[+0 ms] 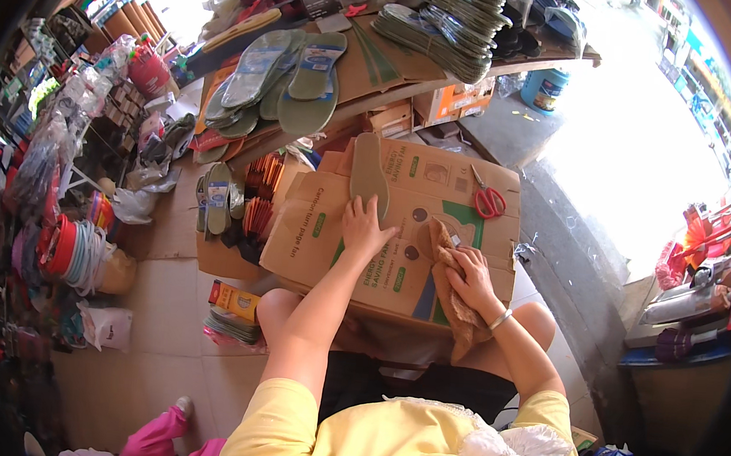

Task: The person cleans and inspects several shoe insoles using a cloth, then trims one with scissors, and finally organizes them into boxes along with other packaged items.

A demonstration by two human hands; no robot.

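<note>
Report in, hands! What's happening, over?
Left hand touching olive insole. Right hand on brown cloth. Red-handled scissors on cardboard box, apart from both hands.

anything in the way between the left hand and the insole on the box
Nothing visible: the left hand rests on the near end of the insole. The brown cloth, under the right hand, and the scissors lie to the right, clear of it.

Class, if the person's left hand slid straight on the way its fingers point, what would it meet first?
The flat, long grey-green insole: the left hand has its fingers over the insole's near end, seemingly touching, though depth is unclear.
</note>
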